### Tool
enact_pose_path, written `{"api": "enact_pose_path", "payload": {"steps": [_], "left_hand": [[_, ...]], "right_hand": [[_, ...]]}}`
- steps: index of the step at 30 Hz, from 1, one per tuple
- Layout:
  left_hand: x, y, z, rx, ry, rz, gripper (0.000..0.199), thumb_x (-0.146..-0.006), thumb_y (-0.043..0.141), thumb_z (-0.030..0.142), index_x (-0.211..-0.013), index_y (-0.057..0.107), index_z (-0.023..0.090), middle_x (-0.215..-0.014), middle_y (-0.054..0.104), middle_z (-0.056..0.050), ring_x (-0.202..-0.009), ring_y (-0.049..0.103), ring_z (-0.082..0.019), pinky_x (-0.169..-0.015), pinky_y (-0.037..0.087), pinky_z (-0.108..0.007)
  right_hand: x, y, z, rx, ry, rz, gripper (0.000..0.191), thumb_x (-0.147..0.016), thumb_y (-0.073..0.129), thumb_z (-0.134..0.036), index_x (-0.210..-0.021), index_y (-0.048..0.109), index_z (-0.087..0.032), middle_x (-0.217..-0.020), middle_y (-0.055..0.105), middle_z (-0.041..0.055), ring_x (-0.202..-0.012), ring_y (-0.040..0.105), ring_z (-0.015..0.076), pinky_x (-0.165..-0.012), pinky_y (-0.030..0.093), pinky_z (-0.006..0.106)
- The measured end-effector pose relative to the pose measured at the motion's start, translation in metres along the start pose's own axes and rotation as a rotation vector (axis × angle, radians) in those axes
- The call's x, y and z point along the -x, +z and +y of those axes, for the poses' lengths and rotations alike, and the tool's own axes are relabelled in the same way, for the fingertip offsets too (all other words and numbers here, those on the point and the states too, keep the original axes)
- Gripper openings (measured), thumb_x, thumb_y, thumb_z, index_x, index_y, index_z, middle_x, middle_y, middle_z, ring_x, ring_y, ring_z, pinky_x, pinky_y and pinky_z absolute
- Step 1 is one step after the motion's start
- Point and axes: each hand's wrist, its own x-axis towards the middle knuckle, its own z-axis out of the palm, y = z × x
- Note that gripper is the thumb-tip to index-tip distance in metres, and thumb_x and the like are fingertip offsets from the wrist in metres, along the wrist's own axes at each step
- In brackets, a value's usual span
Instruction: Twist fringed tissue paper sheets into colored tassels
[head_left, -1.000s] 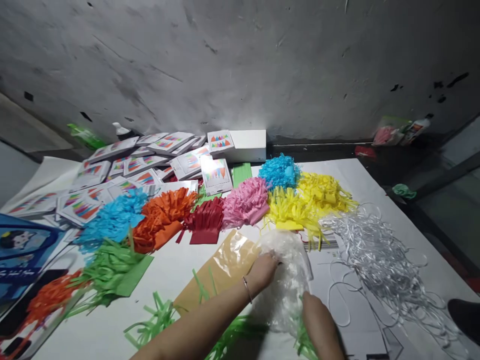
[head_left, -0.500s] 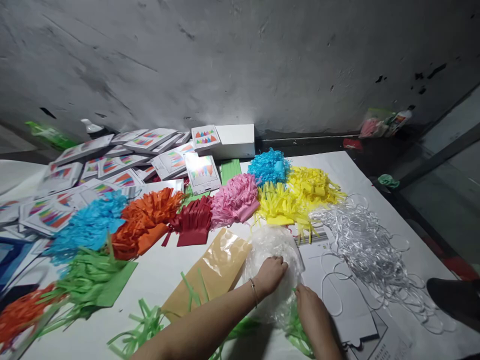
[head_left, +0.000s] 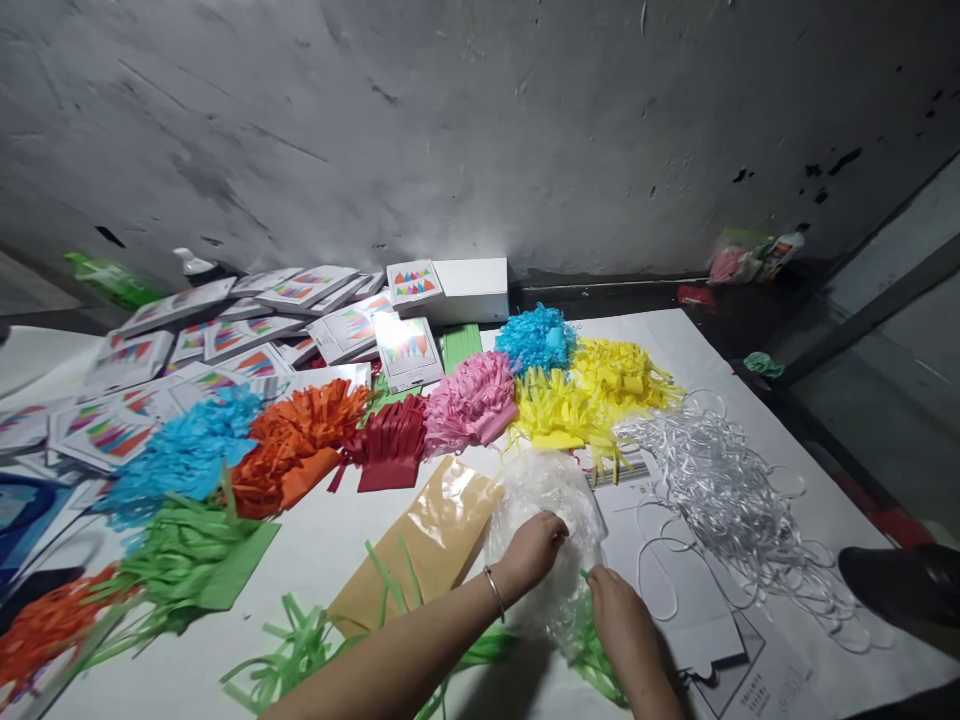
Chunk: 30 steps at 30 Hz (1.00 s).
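Note:
My left hand, with a bracelet at the wrist, is over a crumpled heap of clear plastic bags. Its fingers are curled closed at the plastic, and what the fingertips hold is hidden. Just to the right, my right hand pinches a green paper tassel; a small green tip shows at the thumb and the fringe hangs down beside the plastic. More green paper strips lie under and left of my left forearm. A tan sheet with a glossy surface lies left of the plastic.
Fringed paper bundles in red, pink, yellow, orange, blue and green lie across the table. Printed boxes are piled behind. A tangle of white cord lies at right.
The view has shifted slightly. My left hand's fingers have curled and turned slightly over the plastic. My right hand stays in nearly the same place with the green paper.

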Motion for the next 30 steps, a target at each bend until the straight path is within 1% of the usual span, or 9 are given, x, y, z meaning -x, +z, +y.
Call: {"api": "enact_pose_path", "payload": {"steps": [3, 6, 10, 13, 16, 19, 21, 23, 30], "left_hand": [[-0.001, -0.005, 0.003, 0.295, -0.097, 0.056, 0.022, -0.096, 0.062, 0.033, -0.107, 0.064, 0.014, -0.094, 0.068, -0.004, -0.085, 0.067, -0.019, -0.080, 0.057, -0.039], [0.011, -0.016, 0.011, 0.622, -0.156, 0.056, 0.029, -0.090, 0.067, 0.039, -0.098, 0.063, 0.012, -0.083, 0.067, -0.004, -0.074, 0.067, -0.017, -0.069, 0.056, -0.033], [0.052, -0.038, 0.029, 0.993, -0.177, 0.041, 0.043, -0.068, 0.084, 0.044, -0.088, 0.065, 0.012, -0.087, 0.070, -0.008, -0.082, 0.069, -0.018, -0.073, 0.053, -0.029], [0.090, -0.052, 0.042, 1.168, -0.207, 0.049, 0.043, -0.057, 0.092, 0.036, -0.082, 0.066, 0.013, -0.086, 0.072, -0.006, -0.076, 0.067, -0.014, -0.069, 0.051, -0.024], [0.123, -0.061, 0.050, 1.269, -0.215, 0.071, 0.040, -0.054, 0.095, 0.033, -0.075, 0.066, 0.013, -0.076, 0.071, -0.003, -0.065, 0.063, -0.011, -0.060, 0.047, -0.021], [0.152, -0.067, 0.052, 1.316, -0.196, 0.106, 0.041, -0.055, 0.095, 0.038, -0.072, 0.068, 0.013, -0.064, 0.067, -0.001, -0.055, 0.059, -0.010, -0.055, 0.045, -0.021], [0.169, -0.070, 0.051, 1.324, -0.175, 0.143, 0.040, -0.057, 0.094, 0.040, -0.071, 0.069, 0.012, -0.060, 0.065, 0.000, -0.052, 0.056, -0.009, -0.054, 0.044, -0.021], [0.186, -0.073, 0.049, 1.316, -0.149, 0.183, 0.038, -0.059, 0.092, 0.040, -0.071, 0.070, 0.012, -0.058, 0.065, 0.000, -0.051, 0.056, -0.009, -0.054, 0.044, -0.022], [0.234, -0.082, 0.041, 1.225, -0.036, 0.324, 0.036, -0.064, 0.089, 0.043, -0.072, 0.071, 0.014, -0.060, 0.063, 0.000, -0.053, 0.057, -0.012, -0.055, 0.046, -0.023]], "right_hand": [[0.002, -0.002, -0.001, -0.049, -0.038, 0.099, 0.033, -0.098, 0.035, -0.013, -0.092, 0.066, -0.020, -0.088, 0.074, 0.0071, -0.085, 0.071, 0.0220, -0.070, 0.045, 0.027], [0.005, -0.008, -0.001, -0.112, -0.087, 0.230, 0.037, -0.100, 0.030, -0.019, -0.092, 0.067, -0.020, -0.087, 0.073, 0.0084, -0.083, 0.071, 0.0223, -0.071, 0.049, 0.029], [0.021, -0.021, -0.011, -0.220, -0.160, 0.426, 0.046, -0.104, 0.025, -0.036, -0.100, 0.067, -0.018, -0.094, 0.074, 0.0112, -0.087, 0.073, 0.0220, -0.076, 0.054, 0.030], [0.043, -0.032, -0.036, -0.295, -0.231, 0.524, 0.038, -0.104, 0.034, -0.042, -0.105, 0.065, -0.020, -0.095, 0.075, 0.0075, -0.082, 0.073, 0.0179, -0.073, 0.056, 0.025], [0.066, -0.042, -0.072, -0.363, -0.420, 0.588, 0.019, -0.102, 0.047, -0.034, -0.105, 0.063, -0.023, -0.089, 0.075, 0.0021, -0.077, 0.073, 0.0140, -0.071, 0.054, 0.020], [0.081, -0.046, -0.107, -0.379, -0.599, 0.626, 0.014, -0.101, 0.049, -0.024, -0.102, 0.062, -0.022, -0.082, 0.073, 0.0010, -0.073, 0.071, 0.0134, -0.071, 0.054, 0.020], [0.089, -0.045, -0.123, -0.368, -0.648, 0.628, 0.015, -0.101, 0.048, -0.021, -0.099, 0.063, -0.021, -0.079, 0.072, 0.0015, -0.070, 0.070, 0.0144, -0.068, 0.054, 0.022], [0.096, -0.043, -0.136, -0.367, -0.670, 0.584, 0.014, -0.100, 0.049, -0.019, -0.098, 0.062, -0.022, -0.078, 0.071, 0.0014, -0.069, 0.070, 0.0150, -0.067, 0.053, 0.023], [0.124, -0.034, -0.168, -0.347, -0.710, 0.516, 0.014, -0.099, 0.048, -0.020, -0.094, 0.061, -0.023, -0.074, 0.069, -0.0007, -0.065, 0.069, 0.0146, -0.062, 0.051, 0.023]]}}
